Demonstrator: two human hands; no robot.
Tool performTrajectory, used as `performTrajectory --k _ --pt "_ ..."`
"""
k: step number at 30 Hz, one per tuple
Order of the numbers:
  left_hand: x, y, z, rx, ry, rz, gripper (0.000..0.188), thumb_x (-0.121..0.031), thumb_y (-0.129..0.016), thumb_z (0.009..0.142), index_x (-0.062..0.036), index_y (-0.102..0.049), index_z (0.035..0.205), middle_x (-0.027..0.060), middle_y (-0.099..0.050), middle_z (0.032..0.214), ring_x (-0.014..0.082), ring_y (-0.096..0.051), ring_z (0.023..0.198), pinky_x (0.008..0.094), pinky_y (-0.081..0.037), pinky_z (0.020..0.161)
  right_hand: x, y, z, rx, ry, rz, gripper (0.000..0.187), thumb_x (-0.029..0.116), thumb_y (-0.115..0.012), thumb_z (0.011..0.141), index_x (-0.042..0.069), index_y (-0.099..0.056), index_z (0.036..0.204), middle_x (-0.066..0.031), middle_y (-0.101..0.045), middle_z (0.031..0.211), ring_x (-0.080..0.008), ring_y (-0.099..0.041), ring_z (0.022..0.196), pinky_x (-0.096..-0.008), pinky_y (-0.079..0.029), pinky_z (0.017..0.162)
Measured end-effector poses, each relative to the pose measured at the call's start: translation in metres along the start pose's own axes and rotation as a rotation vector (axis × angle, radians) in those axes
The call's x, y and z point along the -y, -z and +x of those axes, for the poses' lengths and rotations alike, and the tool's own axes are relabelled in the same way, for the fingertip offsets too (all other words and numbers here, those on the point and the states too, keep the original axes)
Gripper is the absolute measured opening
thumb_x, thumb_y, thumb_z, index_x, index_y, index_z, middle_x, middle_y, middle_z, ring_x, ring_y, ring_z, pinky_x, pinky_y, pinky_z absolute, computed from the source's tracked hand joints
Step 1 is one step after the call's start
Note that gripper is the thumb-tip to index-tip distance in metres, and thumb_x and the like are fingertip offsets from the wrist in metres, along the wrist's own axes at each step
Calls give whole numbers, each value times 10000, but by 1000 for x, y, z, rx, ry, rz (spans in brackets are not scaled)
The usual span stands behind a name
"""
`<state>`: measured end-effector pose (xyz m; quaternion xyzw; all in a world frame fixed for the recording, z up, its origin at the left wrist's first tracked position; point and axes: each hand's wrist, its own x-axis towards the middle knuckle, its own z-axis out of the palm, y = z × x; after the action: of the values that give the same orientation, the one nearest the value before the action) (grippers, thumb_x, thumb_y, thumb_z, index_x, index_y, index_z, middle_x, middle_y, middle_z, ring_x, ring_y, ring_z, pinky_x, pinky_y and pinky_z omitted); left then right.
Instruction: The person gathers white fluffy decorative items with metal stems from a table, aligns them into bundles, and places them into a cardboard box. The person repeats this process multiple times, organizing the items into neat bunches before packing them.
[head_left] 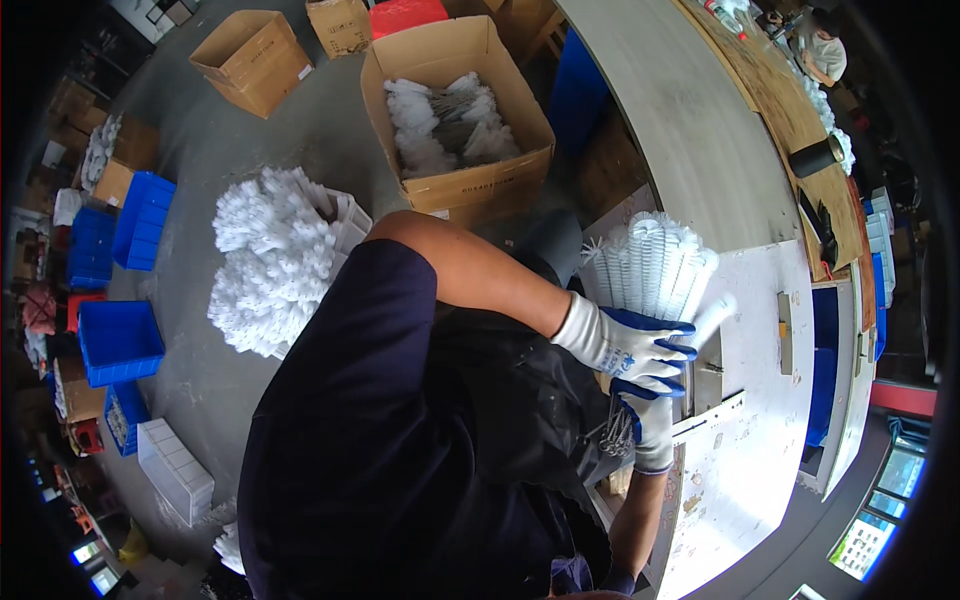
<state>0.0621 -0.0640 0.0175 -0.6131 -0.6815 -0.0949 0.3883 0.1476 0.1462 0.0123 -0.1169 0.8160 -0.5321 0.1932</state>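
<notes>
A bundle of white-bristled brushes [655, 265] with twisted wire handles [618, 428] lies at the near edge of the white worktop, its bristle heads pointing away from me. Reaching across from the left, my left hand [620, 345], in a white glove with blue-coated fingers, is closed over the middle of the bundle. Just below it, my right hand [650, 425], gloved the same way, grips the bundle by its handles. The two hands touch. Under the gloves, part of the bundle is hidden. One white brush head [714, 316] lies to the right.
A metal strip [710, 418] is fixed on the worktop [740, 490]. Left of me stands a heap of white brushes [275, 260]; ahead, a cardboard box [480, 190] holds more. Blue bins [120, 340] line the left. A person [822, 48] sits at the far right.
</notes>
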Motion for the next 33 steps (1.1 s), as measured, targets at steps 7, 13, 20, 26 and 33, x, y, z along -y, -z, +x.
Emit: performTrajectory --k 7,13,20,26,33 --pt "-1 -5 6 -2 90 145 488 -302 -479 1007 -111 -554 1450 100 -716 1114 306 -685 1096 545 -491 1070 33 34 8 149 -14 -227 299 57 -767 850 26 -714 1142 -86 -727 1044 -187 -692 973 -355 -553 847" --pt "20 5 12 -127 167 153 484 -327 -516 986 -122 -586 1418 71 -730 1055 288 -695 1033 557 -457 1087 60 44 28 95 -98 -185 352 0 -791 778 14 -717 1122 -68 -733 973 -157 -706 904 -300 -563 785" --pt "60 28 -6 -37 248 154 377 -192 -491 1000 -127 -592 1357 38 -689 941 216 -676 900 518 -486 1051 113 24 73 12 -297 53 109 43 -656 853 6 -676 954 -54 -675 777 -137 -641 627 -277 -481 538" --pt "103 35 -53 102 333 132 386 -241 -467 1040 -131 -561 1398 47 -672 1006 227 -678 982 586 -446 1092 134 9 141 198 -291 292 210 96 -610 903 -57 -655 1040 -146 -705 840 -180 -670 655 -288 -517 562" --pt "207 104 -153 465 656 312 380 -192 -627 887 -63 -561 1238 62 -657 932 253 -642 882 521 -455 983 126 32 245 -185 35 -58 364 175 -478 1055 -40 -649 1295 -106 -715 1115 -165 -675 980 -269 -539 867"
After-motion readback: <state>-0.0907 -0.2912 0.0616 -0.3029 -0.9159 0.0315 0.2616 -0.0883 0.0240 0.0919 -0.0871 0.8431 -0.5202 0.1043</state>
